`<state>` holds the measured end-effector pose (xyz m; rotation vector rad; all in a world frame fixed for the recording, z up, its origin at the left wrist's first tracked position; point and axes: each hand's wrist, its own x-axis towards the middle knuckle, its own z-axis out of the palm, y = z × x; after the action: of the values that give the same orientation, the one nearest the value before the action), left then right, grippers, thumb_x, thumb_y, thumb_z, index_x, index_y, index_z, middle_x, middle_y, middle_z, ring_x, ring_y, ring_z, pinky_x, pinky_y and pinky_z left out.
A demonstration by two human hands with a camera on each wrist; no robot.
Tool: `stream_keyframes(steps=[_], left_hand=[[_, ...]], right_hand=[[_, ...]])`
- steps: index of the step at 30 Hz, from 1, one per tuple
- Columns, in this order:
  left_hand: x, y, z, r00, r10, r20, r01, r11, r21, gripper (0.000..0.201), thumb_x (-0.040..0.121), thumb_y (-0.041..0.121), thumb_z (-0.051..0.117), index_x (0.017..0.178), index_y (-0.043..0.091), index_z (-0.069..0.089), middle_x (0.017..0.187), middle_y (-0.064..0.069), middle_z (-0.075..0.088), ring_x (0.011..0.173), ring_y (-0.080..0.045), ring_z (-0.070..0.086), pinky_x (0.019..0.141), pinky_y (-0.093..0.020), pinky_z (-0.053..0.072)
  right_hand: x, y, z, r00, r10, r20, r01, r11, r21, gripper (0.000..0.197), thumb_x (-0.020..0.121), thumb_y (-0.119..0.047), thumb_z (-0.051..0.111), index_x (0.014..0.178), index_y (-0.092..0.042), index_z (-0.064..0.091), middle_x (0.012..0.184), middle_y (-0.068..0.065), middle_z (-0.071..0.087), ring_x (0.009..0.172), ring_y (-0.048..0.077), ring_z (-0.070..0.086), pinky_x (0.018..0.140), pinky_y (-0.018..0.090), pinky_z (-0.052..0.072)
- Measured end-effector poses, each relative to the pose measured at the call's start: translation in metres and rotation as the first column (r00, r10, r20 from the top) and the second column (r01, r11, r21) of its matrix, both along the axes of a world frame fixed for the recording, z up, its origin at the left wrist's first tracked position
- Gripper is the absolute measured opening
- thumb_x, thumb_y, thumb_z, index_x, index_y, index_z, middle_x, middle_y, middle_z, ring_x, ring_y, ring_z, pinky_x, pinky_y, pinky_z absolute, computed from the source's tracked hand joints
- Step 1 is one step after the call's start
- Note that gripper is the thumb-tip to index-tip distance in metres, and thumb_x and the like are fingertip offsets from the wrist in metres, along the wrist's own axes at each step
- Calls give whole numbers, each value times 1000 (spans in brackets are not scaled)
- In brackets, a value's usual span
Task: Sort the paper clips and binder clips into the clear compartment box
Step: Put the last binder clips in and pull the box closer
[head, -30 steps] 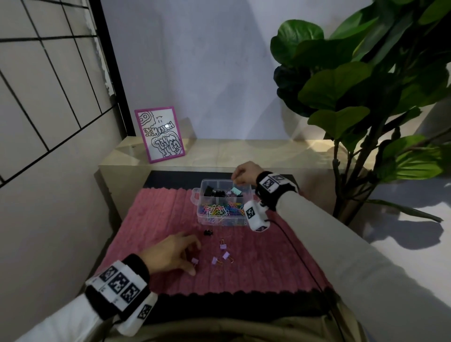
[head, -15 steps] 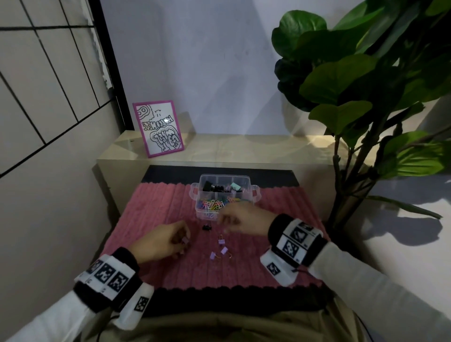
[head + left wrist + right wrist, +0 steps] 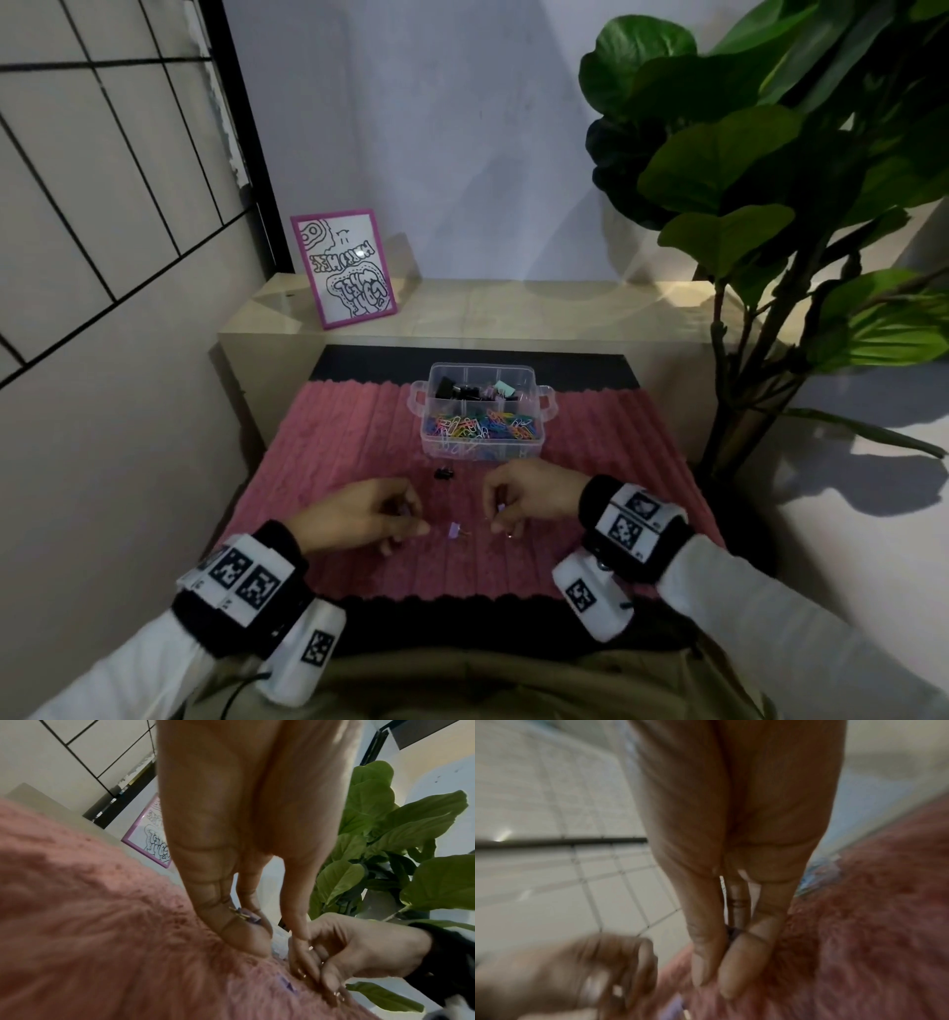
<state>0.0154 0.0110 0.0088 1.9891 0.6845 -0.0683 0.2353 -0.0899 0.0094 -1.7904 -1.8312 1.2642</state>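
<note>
The clear compartment box (image 3: 481, 446) stands on the pink mat, with coloured paper clips in its near compartments and binder clips in the far ones. My left hand (image 3: 405, 519) rests low on the mat and holds a small purple binder clip (image 3: 246, 916) tucked among its curled fingers. My right hand (image 3: 497, 519) is just right of it, its fingertips pinching another purple binder clip (image 3: 500, 508) at the mat. One purple binder clip (image 3: 454, 530) lies loose between the hands. A black binder clip (image 3: 442, 473) lies nearer the box.
The pink ribbed mat (image 3: 359, 442) covers a dark tabletop. Behind it runs a beige ledge (image 3: 539, 313) with a pink-framed picture (image 3: 344, 267). A large leafy plant (image 3: 770, 205) stands at the right, a tiled wall at the left.
My right hand came back from above the box down to the mat, beside the left hand, and closed on a purple clip. The left hand took up a purple clip.
</note>
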Motion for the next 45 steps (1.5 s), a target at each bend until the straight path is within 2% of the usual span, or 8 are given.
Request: stream_keyframes(steps=[9,13,16,22,25,33,38,45], left_hand=[[8,-1,5,998,-24,61,24,1000,-1,18,88,-3,49,98,11,56,83,-2,57,65,-1,61,63,-18,52],[5,-4,6,998,14,63,-12,999,-45,25,87,-9,45,103,8,53,91,-3,54,72,-3,61,67,-18,53],[0,-7,9,996,47,80,-40,995,-93,27,86,-9,47,105,9,52,92,-2,52,76,-5,61,69,-18,54],[6,-10,14,997,-65,-28,70,966,250,28,78,28,70,103,25,56,96,7,57,82,-8,58,79,-23,47],[29,-18,10,982,-165,-90,187,903,388,38,74,37,72,103,18,58,98,3,56,88,-8,52,74,-15,39],[53,-26,-6,953,-273,-134,304,838,453,32,75,31,72,88,4,59,77,7,48,67,1,41,60,-12,30],[26,-21,6,972,-217,-96,232,952,200,21,82,27,66,70,23,50,60,12,54,47,5,50,56,-11,42],[-49,-3,2,996,-41,-77,36,997,-63,21,72,46,69,64,28,59,51,10,50,45,-5,40,44,-19,33]], right_hand=[[60,33,55,745,-484,-458,584,806,98,15,87,5,53,100,10,58,80,8,60,63,10,63,55,13,52],[72,81,54,605,-627,-491,725,688,14,9,85,8,54,78,6,59,78,15,57,69,20,57,54,17,56],[75,105,43,625,-701,-342,756,653,43,26,87,1,54,110,12,56,105,26,63,78,23,59,75,29,57],[57,82,54,817,-570,91,534,806,256,24,91,-10,51,112,-3,59,117,16,61,94,29,63,82,39,56],[50,53,59,877,-464,126,419,866,273,25,91,-12,51,114,-4,57,108,8,59,74,15,58,58,22,48],[25,1,56,968,-203,149,163,956,245,17,92,-10,51,104,-2,61,102,19,67,73,15,61,63,16,51],[-18,18,39,889,28,457,-133,971,199,25,90,-12,51,112,1,55,114,19,60,102,28,56,85,31,43],[-50,41,20,740,99,665,-262,953,150,30,90,-6,44,116,7,53,119,22,55,108,35,54,85,38,45]])
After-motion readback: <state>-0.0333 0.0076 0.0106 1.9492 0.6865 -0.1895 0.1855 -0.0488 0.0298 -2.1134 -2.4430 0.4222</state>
